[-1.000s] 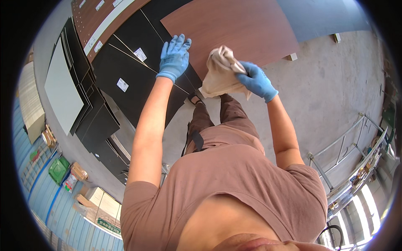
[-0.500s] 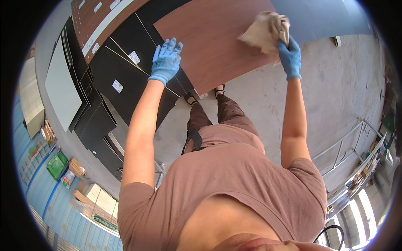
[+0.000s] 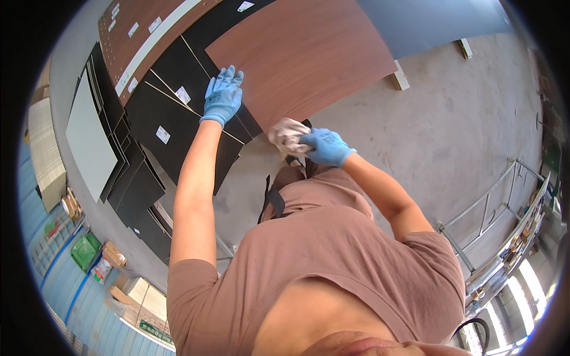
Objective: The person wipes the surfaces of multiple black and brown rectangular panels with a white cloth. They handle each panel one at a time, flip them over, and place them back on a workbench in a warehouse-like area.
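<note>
My left hand point(image 3: 222, 98), in a blue glove, lies with its fingers stretched out over the left edge of a reddish-brown wood-grain board point(image 3: 309, 56). My right hand point(image 3: 326, 146), gloved the same way, is closed around a crumpled beige cloth point(image 3: 287, 136). The cloth is bunched at the board's near corner, in front of my legs. Black panels point(image 3: 172, 139) with white labels lie beside and below my left hand.
Another brown panel point(image 3: 142, 32) with a pale strip is at the upper left, and a blue-grey sheet point(image 3: 436, 24) at the upper right. A white block point(image 3: 401, 77) juts from under the brown board. A metal-framed rack point(image 3: 484, 213) stands at right.
My right hand has swept the cloth from the board's far right side to its near corner, close to my body. My left hand has shifted slightly, fingers still stretched out.
</note>
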Available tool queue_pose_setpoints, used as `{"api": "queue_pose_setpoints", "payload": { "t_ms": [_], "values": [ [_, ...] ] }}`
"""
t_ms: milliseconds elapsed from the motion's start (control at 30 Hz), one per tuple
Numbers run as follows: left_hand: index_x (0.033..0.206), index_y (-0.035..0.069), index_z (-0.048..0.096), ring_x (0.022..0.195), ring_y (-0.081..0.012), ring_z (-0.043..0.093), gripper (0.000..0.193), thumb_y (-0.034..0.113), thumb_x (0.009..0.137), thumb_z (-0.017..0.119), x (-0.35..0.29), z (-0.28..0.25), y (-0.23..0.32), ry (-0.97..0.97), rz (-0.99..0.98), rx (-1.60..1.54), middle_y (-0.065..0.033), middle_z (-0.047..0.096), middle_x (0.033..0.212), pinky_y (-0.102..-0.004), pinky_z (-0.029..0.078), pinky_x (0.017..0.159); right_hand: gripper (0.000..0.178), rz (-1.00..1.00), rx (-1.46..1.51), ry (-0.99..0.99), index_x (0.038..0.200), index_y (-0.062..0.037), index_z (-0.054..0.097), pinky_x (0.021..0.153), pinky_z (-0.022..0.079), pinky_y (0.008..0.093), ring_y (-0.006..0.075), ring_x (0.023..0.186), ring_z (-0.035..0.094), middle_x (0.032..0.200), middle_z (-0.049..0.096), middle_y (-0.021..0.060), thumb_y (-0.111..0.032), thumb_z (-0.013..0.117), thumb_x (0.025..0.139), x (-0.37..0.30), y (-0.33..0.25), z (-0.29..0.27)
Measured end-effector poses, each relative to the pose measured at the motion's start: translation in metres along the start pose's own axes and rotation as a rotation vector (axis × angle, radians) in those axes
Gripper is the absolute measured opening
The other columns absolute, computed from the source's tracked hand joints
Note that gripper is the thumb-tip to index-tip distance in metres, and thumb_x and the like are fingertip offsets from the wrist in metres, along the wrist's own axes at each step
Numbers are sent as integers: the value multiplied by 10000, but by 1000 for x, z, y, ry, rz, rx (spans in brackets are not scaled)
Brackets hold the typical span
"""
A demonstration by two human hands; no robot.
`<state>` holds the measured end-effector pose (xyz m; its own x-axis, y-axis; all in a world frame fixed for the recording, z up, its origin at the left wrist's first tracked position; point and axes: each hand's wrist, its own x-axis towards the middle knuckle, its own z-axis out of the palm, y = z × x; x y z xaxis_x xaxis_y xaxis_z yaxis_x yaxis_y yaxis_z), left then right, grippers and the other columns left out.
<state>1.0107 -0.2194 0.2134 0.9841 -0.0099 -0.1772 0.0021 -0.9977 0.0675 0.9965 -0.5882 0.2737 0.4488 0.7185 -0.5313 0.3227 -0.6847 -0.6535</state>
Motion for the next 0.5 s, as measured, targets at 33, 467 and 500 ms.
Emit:
{"api": "queue_pose_setpoints", "payload": {
  "t_ms": [33,467,500],
  "values": [
    [1574,259,519,1569,-283,352,568,292,1012,588,0,0,-1,32,8,-9,-68,389,1697,-484,241,1286,396,44,135,15,1245,-196,743,993,519,466,379,1114,672,1199,712,150,-262,740,855,-16,13,-2],
    [1651,60,303,1585,-519,153,1175,721,785,743,-24,-19,174,-16,45,47,-288,237,1701,-637,144,1277,428,523,968,463,1277,9,710,927,543,320,143,977,664,1071,751,53,-165,694,886,-127,93,99],
    [1653,55,287,1582,-523,160,1182,684,779,774,-27,-12,186,-17,61,115,-285,247,1696,-636,150,1276,449,518,977,487,1301,12,699,941,541,321,143,991,664,1089,749,54,-158,699,886,-131,92,103]
  ]
}}
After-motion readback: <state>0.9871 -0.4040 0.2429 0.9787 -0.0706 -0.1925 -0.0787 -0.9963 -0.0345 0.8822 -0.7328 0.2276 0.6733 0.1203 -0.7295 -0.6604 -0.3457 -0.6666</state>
